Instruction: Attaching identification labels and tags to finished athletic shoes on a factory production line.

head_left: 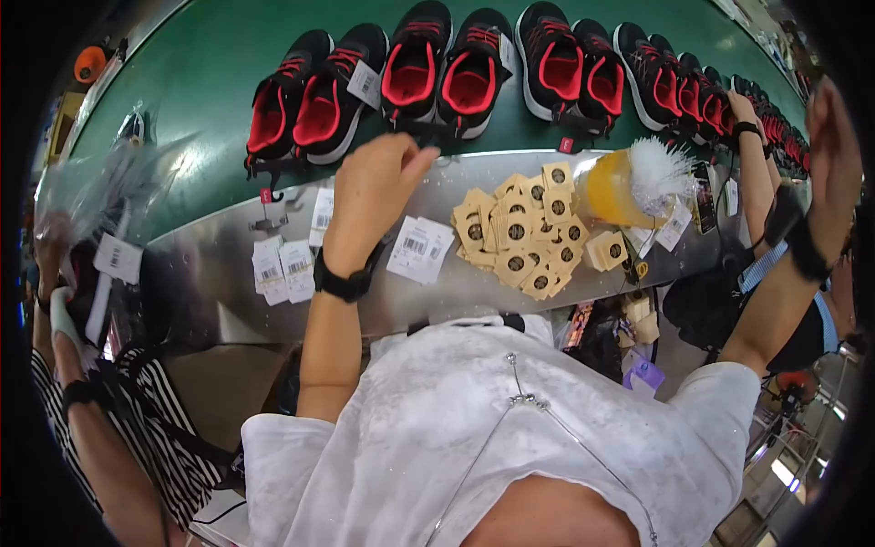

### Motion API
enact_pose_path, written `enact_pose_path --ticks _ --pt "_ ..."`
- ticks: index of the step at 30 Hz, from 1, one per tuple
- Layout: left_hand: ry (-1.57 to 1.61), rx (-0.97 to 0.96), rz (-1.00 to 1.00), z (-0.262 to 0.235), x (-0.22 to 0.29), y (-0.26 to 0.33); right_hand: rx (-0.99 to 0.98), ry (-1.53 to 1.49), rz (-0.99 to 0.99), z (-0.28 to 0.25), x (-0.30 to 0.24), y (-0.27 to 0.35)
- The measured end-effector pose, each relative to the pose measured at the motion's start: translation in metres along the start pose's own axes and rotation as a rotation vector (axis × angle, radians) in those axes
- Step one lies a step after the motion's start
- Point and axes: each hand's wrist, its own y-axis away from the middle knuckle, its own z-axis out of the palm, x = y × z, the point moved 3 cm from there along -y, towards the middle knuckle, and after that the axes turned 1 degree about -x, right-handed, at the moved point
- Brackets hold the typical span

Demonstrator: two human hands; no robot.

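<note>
Head view: a row of black shoes with red linings point(469, 91) stood in pairs along the green table point(205, 77), heels toward the wearer, the row curving away to the right. The left hand point(378, 178), with a black wristband point(344, 281), reached over the table's metal front strip point(355, 319) and lay nearest the heels of the second pair from the left; contact with them could not be determined. Its thumb stood out to the right, while its other fingers were largely hidden, so their spacing and any grasp could not be told. The right hand point(834, 159) was raised at the far right, well apart from the shoes, its fingers extended, with nothing seen between them.

On the metal strip, two overlapping stacks of white tags point(283, 271) lay left of the left forearm, and a further group of white tags point(420, 251) lay to its right. Beyond these spread a heap of tan cards point(524, 228), beside a yellow container point(611, 187) lying tilted with a bristly white bundle point(658, 171) at its mouth. At the left, a co-worker's hand point(56, 239) was at a clear plastic bag point(105, 191); at the right, another co-worker's hand point(743, 108) reached among the shoes.
</note>
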Motion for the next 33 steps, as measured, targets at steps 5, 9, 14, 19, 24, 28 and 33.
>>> enact_pose_path --ticks 5,9,14,19,24,28,33 --pt "-0.376 -0.089 -0.093 0.022 -0.014 0.073 -0.374 0.313 0.177 0.189 0.019 0.136" --pt "-0.359 -0.084 -0.012 0.039 -0.033 0.081 -0.431 0.364 0.350 0.266 0.082 0.190" --pt "-0.243 -0.131 -0.151 0.038 -0.043 0.076 -0.228 0.841 0.068 0.310 0.120 0.223" --pt "-0.210 -0.063 -0.070 0.038 -0.041 0.078 -0.242 0.881 0.140 0.318 0.135 0.225" --pt "-0.005 -0.133 -0.171 0.022 -0.051 0.074 -0.239 0.425 0.463 0.308 0.149 0.218" --pt "0.255 -0.138 -0.077 0.024 -0.063 0.078 -0.203 0.347 0.423 0.300 0.151 0.218" --pt "0.408 -0.143 -0.145 0.017 -0.051 0.086 -0.094 0.225 0.388 0.294 0.143 0.217"
